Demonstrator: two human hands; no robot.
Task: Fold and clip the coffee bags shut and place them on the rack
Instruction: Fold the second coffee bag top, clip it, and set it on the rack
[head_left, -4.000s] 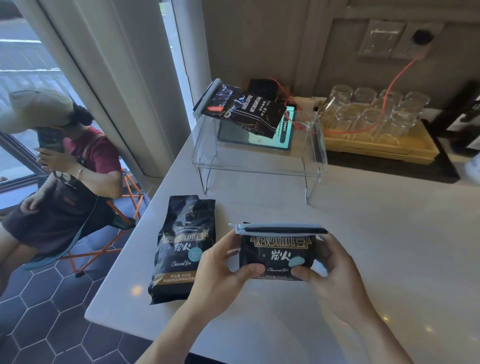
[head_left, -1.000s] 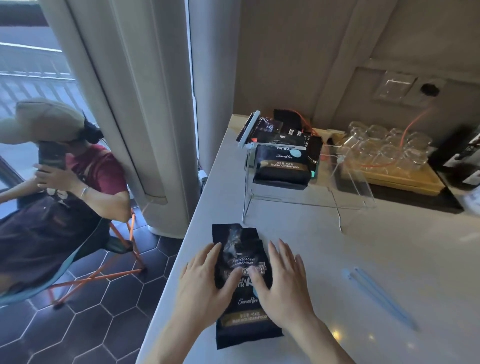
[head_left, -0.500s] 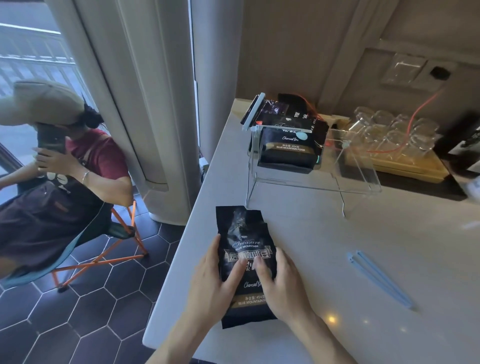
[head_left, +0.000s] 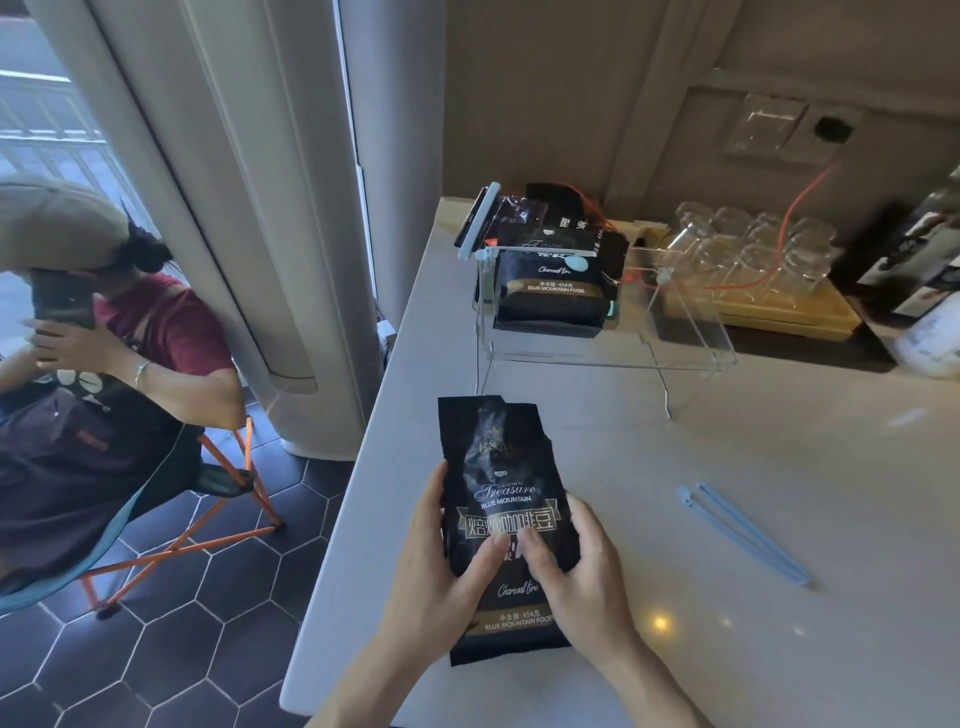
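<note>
A black coffee bag (head_left: 498, 483) with an open, ragged top lies flat on the white counter (head_left: 727, 519) near its left edge. My left hand (head_left: 441, 577) grips its left side and my right hand (head_left: 576, 577) its right side, both thumbs pressing on the front. A light blue clip (head_left: 743, 532) lies loose on the counter to the right of the bag. On the clear acrylic rack (head_left: 691, 332) further back rest two clipped black coffee bags: one facing me (head_left: 550, 296), another (head_left: 514, 218) behind it.
Upturned glasses (head_left: 748, 249) stand on a wooden tray (head_left: 800, 317) behind the rack, with an orange cable (head_left: 800, 192) running to a wall socket. A person (head_left: 104, 332) sits on a folding chair left of the counter edge. Dark appliances stand far right.
Four seconds ago I held a clipped bag; it now rests on the rack. Both hands have since closed around the open bag and drawn it slightly nearer.
</note>
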